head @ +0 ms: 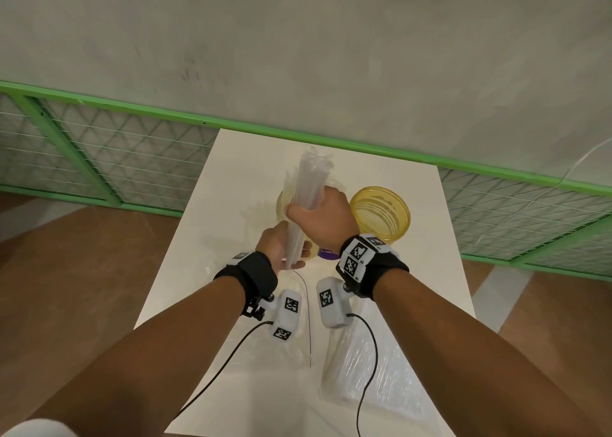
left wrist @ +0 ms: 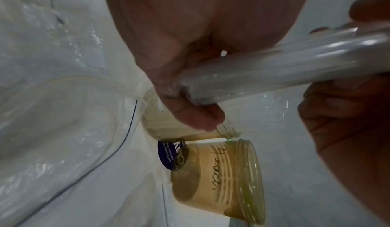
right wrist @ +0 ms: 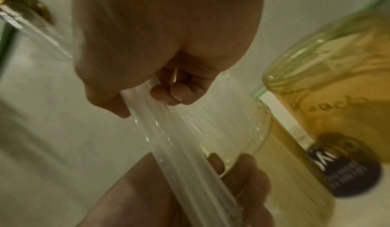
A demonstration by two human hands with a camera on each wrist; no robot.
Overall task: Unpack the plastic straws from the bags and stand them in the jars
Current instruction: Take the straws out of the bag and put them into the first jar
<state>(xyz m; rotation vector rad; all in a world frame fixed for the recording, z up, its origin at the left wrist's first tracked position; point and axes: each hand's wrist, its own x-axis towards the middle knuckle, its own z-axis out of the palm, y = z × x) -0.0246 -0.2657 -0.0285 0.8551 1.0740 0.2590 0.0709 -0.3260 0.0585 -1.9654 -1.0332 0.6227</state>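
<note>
A white table [head: 185, 271] fills the frame's centre. Above it the right hand [head: 326, 216] and left hand [head: 276, 248] both clench a bundle of clear plastic straws [head: 309, 193] over the paler translucent jar [left wrist: 168, 125], beside the amber plastic jar [head: 381, 211]. Loosening the grip early could spill straws past the rim.

My white table [head: 198, 238] runs toward 12 o'clock, ending at a green mesh fence [head: 99, 158]; a grey wall [head: 298, 39] rises beyond, brown floor [head: 66, 271] at 9 o'clock.

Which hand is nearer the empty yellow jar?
Right. The right hand grips the straw bundle just beside the empty yellow jar; the left hand holds the bundle's lower end, farther away.
</note>
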